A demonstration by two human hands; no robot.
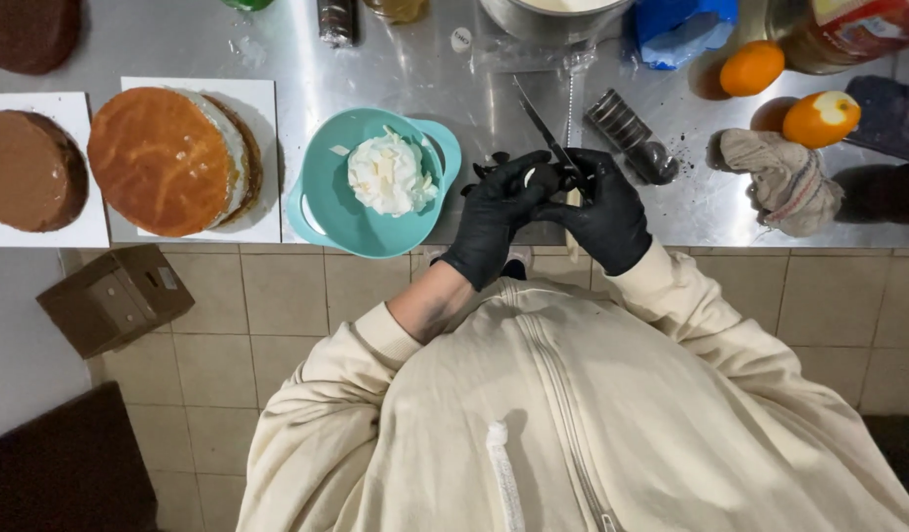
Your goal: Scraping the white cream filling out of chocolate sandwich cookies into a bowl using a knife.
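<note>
One head-worn view, looking steeply down over the wearer's cream jacket [572, 414] onto the steel counter [395, 69]; near range, tiled counter front below.

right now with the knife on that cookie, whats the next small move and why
Probably scrape the cream off into the teal bowl. The left hand holds a dark sandwich cookie, the right hand has the knife against it, and the bowl already holds a pile of white cream.

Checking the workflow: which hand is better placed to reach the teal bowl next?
Left, probably: the left hand holds the cookie beside the bowl; the right hand, farther off, grips the knife.
</note>
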